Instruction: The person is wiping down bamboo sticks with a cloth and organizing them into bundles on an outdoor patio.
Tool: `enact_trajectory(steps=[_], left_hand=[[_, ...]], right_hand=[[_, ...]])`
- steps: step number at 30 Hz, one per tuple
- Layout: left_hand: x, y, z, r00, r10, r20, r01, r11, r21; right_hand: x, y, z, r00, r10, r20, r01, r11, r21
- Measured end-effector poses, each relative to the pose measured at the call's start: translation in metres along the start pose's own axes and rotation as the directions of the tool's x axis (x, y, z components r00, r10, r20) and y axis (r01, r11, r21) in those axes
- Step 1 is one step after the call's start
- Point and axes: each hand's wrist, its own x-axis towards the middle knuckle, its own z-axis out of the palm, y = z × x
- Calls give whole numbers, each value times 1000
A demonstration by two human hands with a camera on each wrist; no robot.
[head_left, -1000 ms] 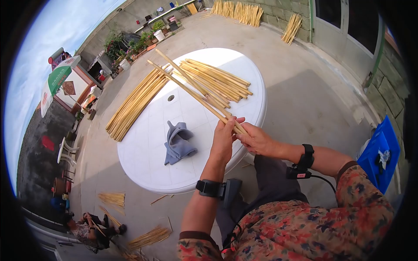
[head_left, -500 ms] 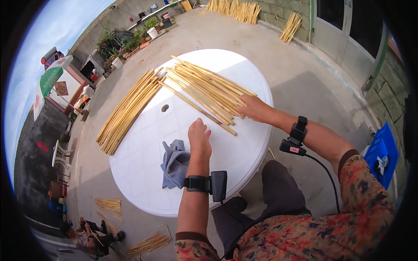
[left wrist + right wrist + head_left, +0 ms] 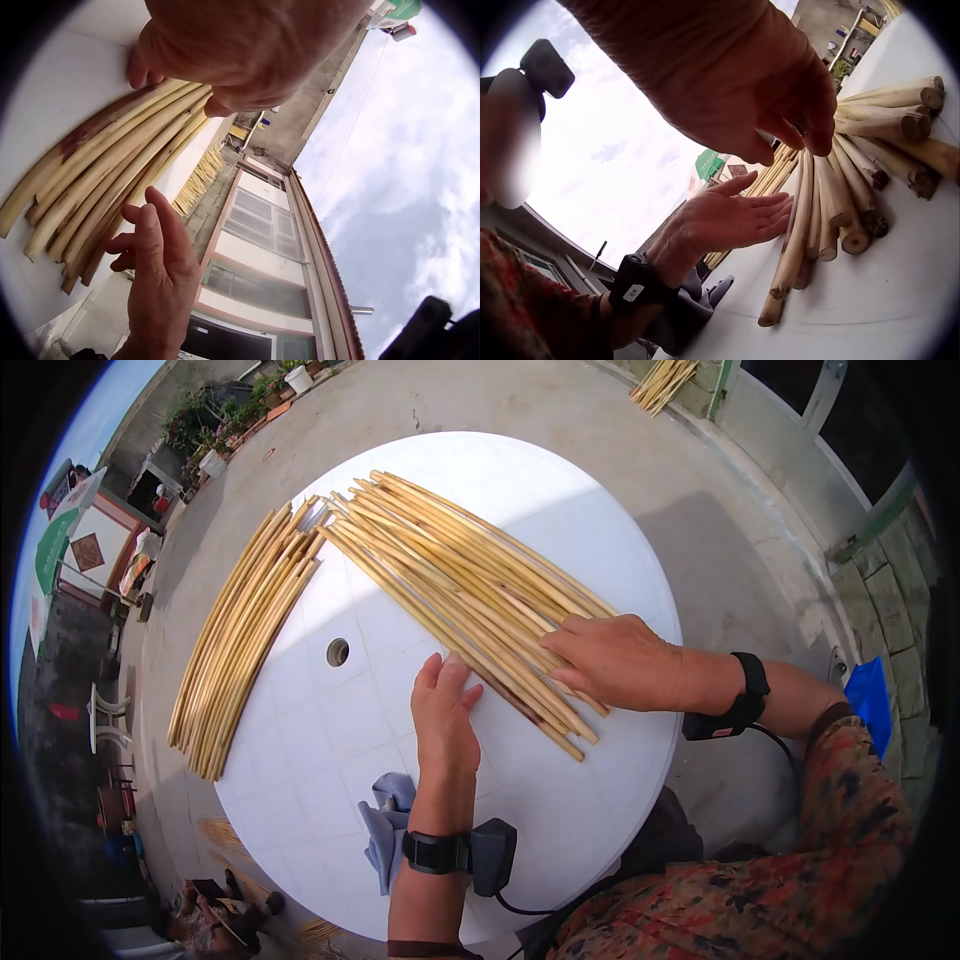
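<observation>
A spread bundle of pale sticks [image 3: 450, 575] lies on the white round table [image 3: 330, 830]. My left hand [image 3: 445, 720] stands on edge beside the bundle's near side, fingertips at the outermost stick, fingers fairly straight; the right wrist view shows its palm [image 3: 724, 221] turned to the sticks [image 3: 829, 202]. Over the near ends of the bundle is my right hand [image 3: 635, 665], fingers bent loosely down onto the sticks, holding none that I can see. In the left wrist view the right hand [image 3: 157, 281] hovers by the stick ends [image 3: 97, 172].
A second bundle of sticks [image 3: 245, 640] lies at the table's left. A grey-blue cloth [image 3: 388, 825] sits beside my left forearm. The table has a round hole [image 3: 338, 652]. Another person [image 3: 210, 920] is at lower left; more sticks [image 3: 663, 384] lean on the far wall.
The sticks that both hands held lie on the right bundle. Both hands have come apart, and the left has moved up to the bundle's side. The view has come closer to the table.
</observation>
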Motion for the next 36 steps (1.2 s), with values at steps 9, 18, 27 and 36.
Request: enact_trajectory(steps=[9,18,27,36], left_hand=[[35,22,6,979,-162,-123,161,987,-22],[75,38,29,958,-281,-61,272,955,-121],[87,34,48,965,-257,-50,247,958,-147],[67,36,40,981,-193,-24,192,980,-41]], right_hand=[[97,73,-29,944,326,-53,-294,901,318],[146,51,-1,920,347,180,-384,888,252],[154,30,31,942,161,296,-295,817,495],[106,-9,28,976,137,169,-217,681,699]])
